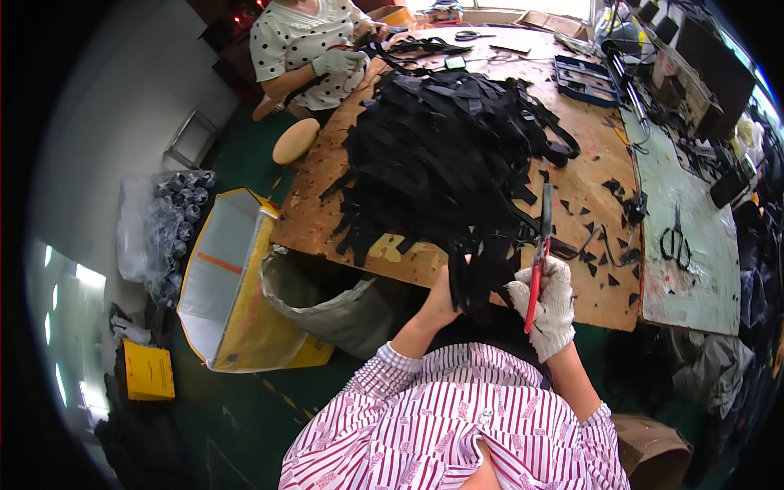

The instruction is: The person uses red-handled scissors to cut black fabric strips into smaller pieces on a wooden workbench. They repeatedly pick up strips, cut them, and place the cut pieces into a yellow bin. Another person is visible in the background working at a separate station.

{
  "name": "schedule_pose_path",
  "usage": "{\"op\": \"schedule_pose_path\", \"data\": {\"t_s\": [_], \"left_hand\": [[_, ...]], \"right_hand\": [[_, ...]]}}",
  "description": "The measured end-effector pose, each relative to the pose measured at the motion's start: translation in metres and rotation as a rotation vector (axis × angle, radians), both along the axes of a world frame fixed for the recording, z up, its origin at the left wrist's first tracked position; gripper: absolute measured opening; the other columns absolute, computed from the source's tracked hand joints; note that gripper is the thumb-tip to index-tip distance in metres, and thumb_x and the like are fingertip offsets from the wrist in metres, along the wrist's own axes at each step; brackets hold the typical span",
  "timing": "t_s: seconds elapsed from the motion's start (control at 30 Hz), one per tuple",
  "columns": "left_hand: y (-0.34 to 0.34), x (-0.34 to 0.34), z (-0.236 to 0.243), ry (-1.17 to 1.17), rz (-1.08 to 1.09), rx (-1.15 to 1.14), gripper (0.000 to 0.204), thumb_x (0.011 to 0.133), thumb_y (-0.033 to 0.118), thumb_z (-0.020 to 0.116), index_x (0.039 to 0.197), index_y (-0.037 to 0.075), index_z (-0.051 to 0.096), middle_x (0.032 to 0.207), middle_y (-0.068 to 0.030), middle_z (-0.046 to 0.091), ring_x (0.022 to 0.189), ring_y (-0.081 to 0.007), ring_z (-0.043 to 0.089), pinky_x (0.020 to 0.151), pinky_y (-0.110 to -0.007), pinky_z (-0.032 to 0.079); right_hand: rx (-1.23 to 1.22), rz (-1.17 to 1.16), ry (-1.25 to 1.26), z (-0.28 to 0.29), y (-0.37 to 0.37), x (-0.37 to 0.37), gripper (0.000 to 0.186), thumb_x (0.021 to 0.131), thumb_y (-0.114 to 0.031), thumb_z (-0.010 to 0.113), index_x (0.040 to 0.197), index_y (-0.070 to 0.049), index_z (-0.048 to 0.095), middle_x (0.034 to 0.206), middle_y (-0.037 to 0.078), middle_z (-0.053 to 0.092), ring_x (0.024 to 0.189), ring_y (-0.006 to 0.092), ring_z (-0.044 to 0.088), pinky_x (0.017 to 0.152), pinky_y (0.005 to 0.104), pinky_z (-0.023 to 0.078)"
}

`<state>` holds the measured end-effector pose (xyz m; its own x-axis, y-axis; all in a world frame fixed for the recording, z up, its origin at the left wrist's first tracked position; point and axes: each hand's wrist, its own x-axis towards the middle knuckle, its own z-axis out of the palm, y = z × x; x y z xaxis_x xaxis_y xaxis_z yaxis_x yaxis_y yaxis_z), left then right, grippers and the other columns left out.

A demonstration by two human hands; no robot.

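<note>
At the table's near edge, my bare left hand (439,300) is closed on a bunch of black fabric strips (483,282) that hang over the edge. Its fingertips are partly covered by the strips. My right hand (552,309), in a white knit glove, grips a pair of red-handled scissors (536,282). Their grey blades point away from me, just right of the strips. A large heap of black strips (441,155) spreads over the table beyond both hands.
Black scissors (675,242) lie on the pale green board (694,286). Triangular black scraps dot the wooden table (596,171); a blue tray (586,80) sits at its far right. A grey sack (343,314) and yellow bag (245,302) stand left. Another person (302,53) works far left.
</note>
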<state>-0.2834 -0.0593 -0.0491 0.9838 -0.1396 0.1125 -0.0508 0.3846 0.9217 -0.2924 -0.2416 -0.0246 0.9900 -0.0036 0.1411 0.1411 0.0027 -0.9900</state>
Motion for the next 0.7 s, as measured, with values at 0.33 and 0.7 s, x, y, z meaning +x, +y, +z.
{"op": "schedule_pose_path", "data": {"t_s": [0.33,0.7], "left_hand": [[-0.010,-0.008,-0.018,0.021,0.143,-0.146,0.041,0.085,0.000,0.062,0.123,-0.001,0.048,0.119,-0.0094,0.056,0.112,-0.0165,0.053,0.098,-0.031,0.042],[0.014,0.002,-0.034,-0.187,0.278,0.479,0.032,0.087,0.003,0.060,0.119,0.009,0.058,0.117,-0.0065,0.058,0.110,-0.0193,0.055,0.096,-0.033,0.042]], "right_hand": [[-0.018,-0.056,0.007,-0.021,0.013,-0.006,0.046,0.078,-0.003,0.070,0.113,-0.005,0.039,0.085,0.002,0.054,0.075,0.0090,0.054,0.071,0.0237,0.047],[0.041,0.033,0.090,-0.006,0.005,-0.013,0.037,0.080,-0.001,0.068,0.105,-0.006,0.041,0.077,0.000,0.052,0.067,0.0052,0.049,0.065,0.0205,0.044]]}}
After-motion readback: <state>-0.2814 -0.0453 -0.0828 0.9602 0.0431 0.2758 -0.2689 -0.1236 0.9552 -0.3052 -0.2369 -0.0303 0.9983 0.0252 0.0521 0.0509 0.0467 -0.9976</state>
